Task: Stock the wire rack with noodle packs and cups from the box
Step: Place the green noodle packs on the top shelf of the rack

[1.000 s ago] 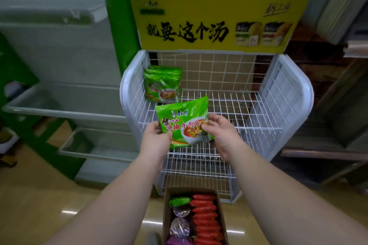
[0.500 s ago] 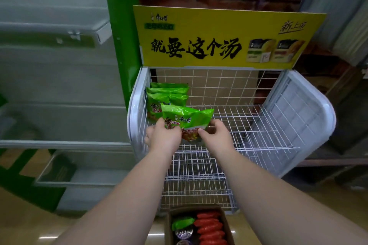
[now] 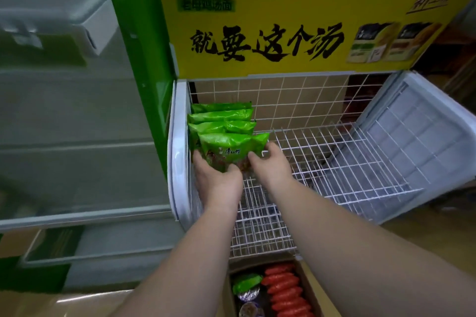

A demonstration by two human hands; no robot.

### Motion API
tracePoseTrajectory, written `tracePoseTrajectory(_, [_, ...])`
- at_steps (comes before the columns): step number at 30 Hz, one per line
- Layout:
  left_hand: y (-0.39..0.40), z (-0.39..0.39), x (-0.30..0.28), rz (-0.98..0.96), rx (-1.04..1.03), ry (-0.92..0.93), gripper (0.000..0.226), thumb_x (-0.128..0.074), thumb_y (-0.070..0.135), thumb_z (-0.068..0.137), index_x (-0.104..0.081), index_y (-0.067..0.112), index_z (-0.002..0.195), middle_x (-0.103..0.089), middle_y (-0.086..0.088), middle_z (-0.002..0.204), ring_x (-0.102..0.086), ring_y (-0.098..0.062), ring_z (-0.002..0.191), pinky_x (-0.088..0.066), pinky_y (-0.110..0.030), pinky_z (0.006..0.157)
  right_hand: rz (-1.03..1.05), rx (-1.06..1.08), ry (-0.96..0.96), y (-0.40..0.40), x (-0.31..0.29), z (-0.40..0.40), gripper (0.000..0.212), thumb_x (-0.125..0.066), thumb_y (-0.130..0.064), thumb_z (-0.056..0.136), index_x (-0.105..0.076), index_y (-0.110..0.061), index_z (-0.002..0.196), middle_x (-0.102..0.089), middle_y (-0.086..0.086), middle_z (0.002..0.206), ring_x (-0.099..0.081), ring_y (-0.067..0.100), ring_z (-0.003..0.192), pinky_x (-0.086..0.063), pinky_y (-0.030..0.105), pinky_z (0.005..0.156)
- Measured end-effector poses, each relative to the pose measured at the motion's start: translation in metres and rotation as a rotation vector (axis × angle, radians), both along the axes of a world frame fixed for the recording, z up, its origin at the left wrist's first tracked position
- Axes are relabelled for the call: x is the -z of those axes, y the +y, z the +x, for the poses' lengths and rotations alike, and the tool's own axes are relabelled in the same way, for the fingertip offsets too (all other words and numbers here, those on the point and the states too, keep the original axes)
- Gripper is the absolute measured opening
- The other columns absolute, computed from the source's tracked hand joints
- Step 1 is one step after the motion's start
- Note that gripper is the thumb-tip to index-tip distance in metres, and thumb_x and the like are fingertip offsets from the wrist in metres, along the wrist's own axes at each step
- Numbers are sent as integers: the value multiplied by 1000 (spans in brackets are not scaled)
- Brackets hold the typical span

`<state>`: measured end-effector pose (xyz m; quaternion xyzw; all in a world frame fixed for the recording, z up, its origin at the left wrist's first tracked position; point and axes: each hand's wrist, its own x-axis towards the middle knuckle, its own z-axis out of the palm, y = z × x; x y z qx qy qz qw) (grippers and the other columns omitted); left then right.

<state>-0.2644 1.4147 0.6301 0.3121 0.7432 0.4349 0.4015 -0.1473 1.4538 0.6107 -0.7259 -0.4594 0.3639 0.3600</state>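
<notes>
Stocking barely begun — both hands, left hand (image 3: 219, 183) and right hand (image 3: 270, 167), grip a crinkly green noodle pack (image 3: 231, 149) joining three on the white wire rack (image 3: 334, 162); brown cardboard box (image 3: 301, 265) stays well filled.

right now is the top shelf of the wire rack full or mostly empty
Mostly empty. Green noodle packs stand only at the left end of the wire rack; the rest of the shelf is bare wire.

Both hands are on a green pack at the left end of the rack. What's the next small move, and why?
Probably let go and pull both hands back toward the box. The left hand and right hand hold the front pack upright against the row of green packs by the rack's left wall, so it looks placed. The box holds more stock.
</notes>
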Motion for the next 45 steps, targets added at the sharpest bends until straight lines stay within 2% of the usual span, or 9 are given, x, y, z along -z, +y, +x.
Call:
tracePoseTrajectory(7, [10, 5, 13, 93, -67, 43, 86, -73, 18, 85, -27, 25, 157, -31, -6, 160, -34, -28, 146, -33, -39, 122, -21, 9, 56, 16, 17, -12, 38, -69, -53, 73, -63, -39, 108, -77, -5, 86, -75, 19, 83, -63, 42, 81])
tracePoseTrajectory(11, [6, 8, 16, 54, 16, 50, 99, -69, 19, 89, -8, 23, 167, 1, 3, 172, -13, -21, 158, -23, -31, 126, -2, -9, 88, 11, 17, -12, 25, -75, -33, 88, -66, -29, 111, -74, -12, 73, -70, 2, 71, -55, 25, 71])
tracePoseTrajectory(17, [-6, 4, 1, -23, 116, -37, 99, -62, 18, 98, 8, 16, 168, 11, 2, 176, 0, -16, 162, -13, -16, 111, -75, -13, 134, 8, 7, -19, 33, -75, -39, 87, -64, -30, 117, -77, -6, 84, -75, 11, 83, -61, 38, 83])
tracePoseTrajectory(20, [-16, 3, -3, -14, 130, 0, 93, -63, 19, 97, -3, 21, 169, -1, 0, 175, -19, -20, 159, -32, -28, 113, -125, 44, 130, 10, 1, -23, 43, -77, -47, 82, -62, -28, 117, -76, -6, 97, -73, 14, 91, -59, 35, 87])
tracePoseTrajectory(25, [-25, -2, -2, -31, 281, -40, 85, -60, 13, 98, -15, 45, 163, -11, 18, 162, -60, -27, 123, -57, -28, 74, -186, 123, 216, 26, 36, -16, 72, -75, -75, 40, -50, -26, 87, -76, 7, 98, -77, 29, 87, -63, 50, 83])
tracePoseTrajectory(29, [-21, -11, -1, -50, 319, -103, 93, -63, 12, 96, -11, 53, 162, -14, 20, 159, -66, -19, 101, -48, -18, 48, -180, 140, 372, 6, 7, -26, 48, -86, -51, 65, -62, -18, 90, -76, 11, 94, -76, 29, 88, -62, 52, 86])
tracePoseTrajectory(35, [-21, -18, 4, -13, 270, -104, 92, -71, 23, 94, -16, 50, 163, -20, 14, 153, -56, -13, 108, -46, -17, 69, -149, 31, 479, -6, 2, -31, 19, -68, -10, 97, -68, -13, 116, -75, 7, 108, -72, 20, 100, -57, 46, 101])
tracePoseTrajectory(40, [-22, -18, 15, -14, 325, -105, 95, -71, 21, 94, -12, 49, 164, -21, 15, 157, -51, -3, 107, -42, -6, 63, -163, 23, 423, -15, 6, -23, 39, -62, -6, 95, -64, -15, 132, -74, 4, 118, -70, 22, 111, -54, 49, 105])
tracePoseTrajectory(45, [-36, -8, 14, 17, 233, -150, 74, -64, 33, 88, -36, 42, 156, -51, 6, 152, -56, -15, 132, -51, -44, 109, -149, 34, 407, -41, -2, -4, 48, -73, -14, 90, -59, -17, 136, -68, 2, 131, -64, 24, 119, -50, 52, 108])
